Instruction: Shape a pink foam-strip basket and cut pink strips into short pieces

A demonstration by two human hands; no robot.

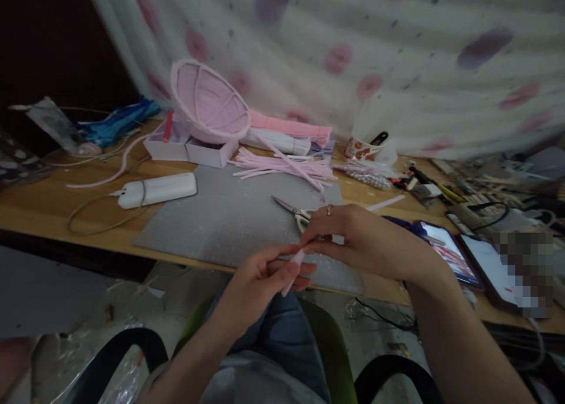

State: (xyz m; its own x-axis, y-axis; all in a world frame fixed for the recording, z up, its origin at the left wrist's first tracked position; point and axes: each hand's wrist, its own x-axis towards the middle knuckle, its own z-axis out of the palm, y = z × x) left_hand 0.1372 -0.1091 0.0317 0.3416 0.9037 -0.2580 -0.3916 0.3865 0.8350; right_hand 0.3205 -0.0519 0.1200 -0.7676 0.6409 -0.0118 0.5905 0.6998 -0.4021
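Both my hands meet at the table's front edge, pinching one small pale pink paper strip [293,272]. My left hand [260,280] grips its lower part with closed fingers. My right hand [353,239], a ring on one finger, pinches the strip's upper end. Scissors [295,211] lie just behind my right hand on a grey mat [220,215]. A loose pile of pink strips [286,165] lies at the mat's far edge. Behind it, a pink woven bowl [209,101] leans on white boxes [189,148].
A white power bank [156,189] with its cable lies at the left of the mat. Two lit phones [468,260] sit at the right. A patterned cup [364,148], a bead string and tools crowd the back right. A spotted cloth hangs behind.
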